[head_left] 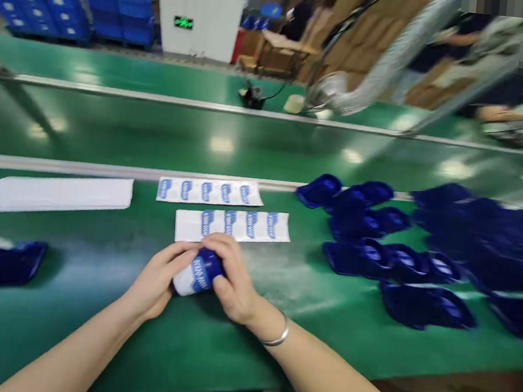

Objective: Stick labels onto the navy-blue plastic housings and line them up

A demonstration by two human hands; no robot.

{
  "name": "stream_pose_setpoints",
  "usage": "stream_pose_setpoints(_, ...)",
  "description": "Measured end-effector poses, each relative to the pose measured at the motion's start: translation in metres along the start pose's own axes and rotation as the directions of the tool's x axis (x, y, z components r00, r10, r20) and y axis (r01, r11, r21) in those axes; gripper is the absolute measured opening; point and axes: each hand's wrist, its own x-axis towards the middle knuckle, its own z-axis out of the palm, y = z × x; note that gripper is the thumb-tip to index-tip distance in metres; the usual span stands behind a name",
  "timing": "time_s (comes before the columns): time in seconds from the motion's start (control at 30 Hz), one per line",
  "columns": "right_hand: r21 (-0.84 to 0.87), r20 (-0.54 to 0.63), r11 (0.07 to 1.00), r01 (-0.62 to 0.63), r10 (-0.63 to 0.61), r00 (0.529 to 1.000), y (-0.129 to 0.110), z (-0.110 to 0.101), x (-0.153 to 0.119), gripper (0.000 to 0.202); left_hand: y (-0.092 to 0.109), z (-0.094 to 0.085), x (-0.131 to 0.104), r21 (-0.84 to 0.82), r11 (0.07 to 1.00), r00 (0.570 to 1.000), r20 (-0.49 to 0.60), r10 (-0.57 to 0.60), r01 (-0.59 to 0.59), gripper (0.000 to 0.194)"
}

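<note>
Both hands are closed round a small rounded container (pixel 198 273), dark blue and white with a printed blue label on its side. My left hand (pixel 158 278) grips its left end, and my right hand (pixel 234 283) wraps over its right end. Just beyond them lies a white label strip (pixel 235 225) with several blue labels, its left part bare. Behind that is a second label strip (pixel 211 192). A stack of plain white strips (pixel 56 193) rests to the left.
Several dark blue plastic parts (pixel 398 261) are spread over the right side of the green table (pixel 135 356). Another blue part (pixel 0 263) lies at the far left. A metal rail (pixel 182 100) crosses behind, with a flexible silver duct (pixel 396 42). People stand at the upper right.
</note>
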Motion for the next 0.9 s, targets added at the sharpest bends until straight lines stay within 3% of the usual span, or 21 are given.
stream_pose_setpoints(0.13, 0.006, 0.006, 0.999, -0.037, 0.037, 0.999, 0.002, 0.002, -0.007, 0.045, -0.011, -0.002, 0.002, -0.014, 0.999, 0.998, 0.031, 0.048, -0.048, 0.03)
stream_pose_setpoints(0.23, 0.003, -0.016, 1.0, -0.023, 0.023, 1.0, 0.001, 0.004, -0.009, 0.045, -0.013, -0.004, -0.001, 0.129, 0.976, 0.983, 0.077, 0.167, -0.176, 0.03)
stream_pose_setpoints(0.4, -0.023, -0.127, 0.999, -0.047, 0.044, 0.991, -0.001, 0.008, -0.012, 0.044, -0.013, -0.008, -0.006, 0.451, 0.764, 0.887, 0.23, 0.4, -0.462, 0.047)
stream_pose_setpoints(0.53, -0.007, -0.166, 0.994, -0.107, 0.104, 0.981, 0.001, 0.009, -0.013, 0.043, -0.019, -0.009, -0.005, 0.562, 0.668, 0.871, 0.26, 0.418, -0.488, 0.069)
stream_pose_setpoints(0.67, -0.018, -0.146, 0.998, -0.056, 0.053, 0.988, 0.003, 0.006, -0.012, 0.044, -0.017, -0.008, -0.006, 0.538, 0.665, 0.854, 0.275, 0.442, -0.518, 0.069)
stream_pose_setpoints(0.77, -0.042, -0.12, 0.999, -0.004, -0.001, 0.993, 0.001, 0.004, -0.011, 0.047, -0.009, -0.007, -0.008, 0.369, 0.836, 0.913, 0.199, 0.355, -0.406, 0.053)
stream_pose_setpoints(0.83, -0.043, -0.108, 0.999, 0.024, -0.028, 0.994, -0.001, 0.003, -0.011, 0.05, -0.005, -0.006, -0.008, 0.143, 0.969, 0.974, 0.135, 0.183, -0.202, 0.042)
stream_pose_setpoints(0.9, -0.043, -0.095, 0.998, 0.039, -0.043, 0.995, -0.002, 0.002, -0.011, 0.051, -0.002, -0.005, -0.007, -0.066, 0.998, 0.992, 0.13, -0.002, 0.01, 0.04)
